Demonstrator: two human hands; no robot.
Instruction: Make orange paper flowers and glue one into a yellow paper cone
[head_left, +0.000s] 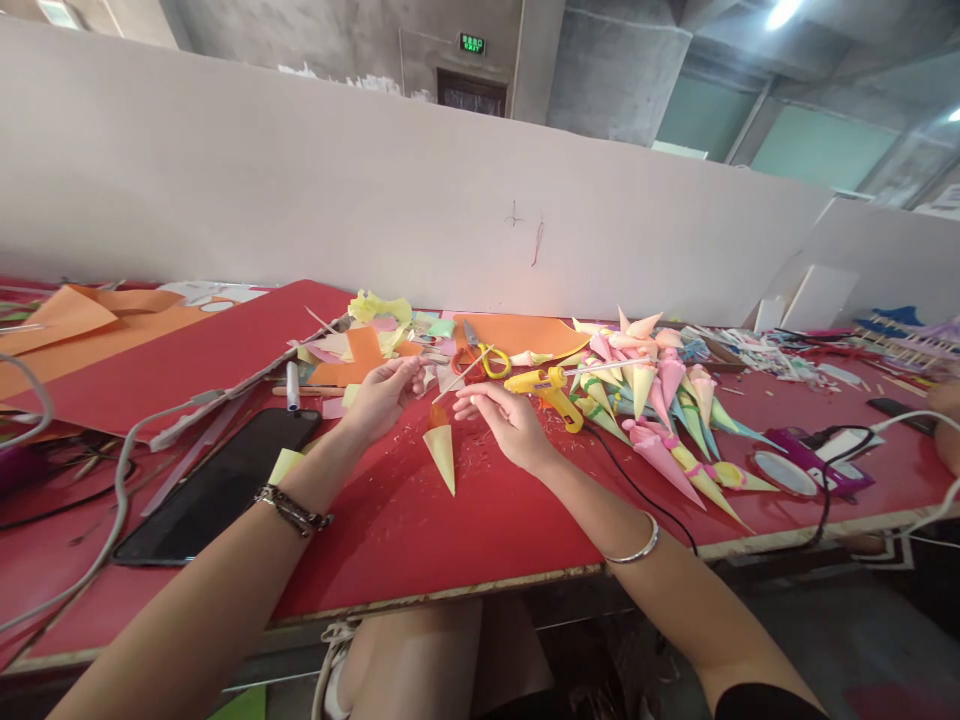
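Note:
My left hand is raised over the red table, its fingertips pinched together; whatever they hold is too small to make out. Across from it, my right hand has its fingers drawn together, and what lies between them is hidden. A thin wooden stick slants just beyond the right fingertips; I cannot tell whether they touch it. Below and between both hands is a pale yellow paper cone, point towards me. Close behind the right hand lie a yellow glue gun and scissors with red and yellow handles.
A pile of pastel paper cones lies on the right. On the left are a black phone, a marker and white cable. Orange paper and scraps lie behind, before a white board. Another person's arm shows far right.

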